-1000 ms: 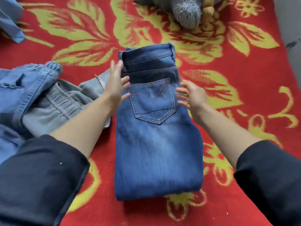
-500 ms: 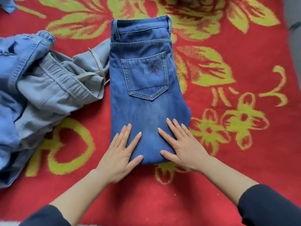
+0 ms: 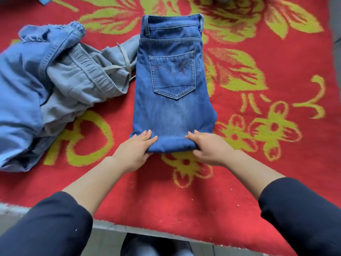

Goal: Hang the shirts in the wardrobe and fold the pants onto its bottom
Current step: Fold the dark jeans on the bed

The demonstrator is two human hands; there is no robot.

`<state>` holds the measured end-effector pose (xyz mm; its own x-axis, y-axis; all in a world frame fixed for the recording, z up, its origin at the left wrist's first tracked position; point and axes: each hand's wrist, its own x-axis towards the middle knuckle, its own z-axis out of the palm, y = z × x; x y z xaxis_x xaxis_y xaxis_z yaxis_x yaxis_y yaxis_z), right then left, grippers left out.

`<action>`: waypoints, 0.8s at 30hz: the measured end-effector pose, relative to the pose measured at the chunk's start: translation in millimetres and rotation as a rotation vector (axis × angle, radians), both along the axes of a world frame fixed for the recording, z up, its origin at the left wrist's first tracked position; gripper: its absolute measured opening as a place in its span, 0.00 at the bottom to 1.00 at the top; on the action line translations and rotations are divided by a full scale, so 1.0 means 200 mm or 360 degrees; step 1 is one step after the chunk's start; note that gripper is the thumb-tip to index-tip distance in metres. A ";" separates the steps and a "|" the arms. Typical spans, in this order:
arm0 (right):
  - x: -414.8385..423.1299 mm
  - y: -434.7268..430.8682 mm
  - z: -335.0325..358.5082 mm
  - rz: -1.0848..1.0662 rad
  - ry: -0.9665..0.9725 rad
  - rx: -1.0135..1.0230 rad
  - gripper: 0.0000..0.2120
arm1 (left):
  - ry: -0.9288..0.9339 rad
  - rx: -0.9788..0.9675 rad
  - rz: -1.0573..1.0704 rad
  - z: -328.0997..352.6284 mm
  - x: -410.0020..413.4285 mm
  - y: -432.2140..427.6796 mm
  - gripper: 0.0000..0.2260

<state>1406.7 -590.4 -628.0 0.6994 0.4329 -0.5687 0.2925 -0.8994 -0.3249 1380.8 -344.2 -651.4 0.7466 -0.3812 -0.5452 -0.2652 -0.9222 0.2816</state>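
A folded pair of dark blue jeans (image 3: 171,85) lies flat on the red blanket, back pocket up, waistband at the far end. My left hand (image 3: 135,150) grips the near folded edge at its left corner, fingers over the top and thumb under. At the right corner of that same edge my right hand (image 3: 207,149) grips the jeans the same way. The edge looks slightly raised off the blanket.
To the left lie crumpled grey pants (image 3: 83,80) with a drawstring, against a light blue denim garment (image 3: 24,89). All rest on a red blanket with yellow-green flowers (image 3: 267,71). The blanket's near edge (image 3: 147,228) ends above a grey floor.
My hands slid back from lying flat on the jeans to the near folded edge and curled round it. The view has shifted slightly toward me.
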 end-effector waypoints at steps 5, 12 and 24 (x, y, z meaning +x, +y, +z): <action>0.11 -0.02 0.20 -0.0267 0.0280 0.0125 0.05 | 0.0334 -0.0251 0.0213 0.25 0.05 -0.01 0.07; -0.11 -0.13 0.27 -0.0722 0.1067 0.0070 0.11 | 0.1134 -0.0559 0.0511 0.40 -0.15 -0.11 0.09; -0.11 -0.24 0.24 -0.1205 0.1587 0.0417 0.16 | 0.1591 -0.0825 0.0705 0.44 -0.06 -0.12 0.05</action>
<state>1384.9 -638.0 -580.4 0.1411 0.2932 -0.9456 -0.7339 -0.6100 -0.2987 1369.3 -368.3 -564.1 0.2038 -0.5433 -0.8144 0.5909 -0.5950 0.5448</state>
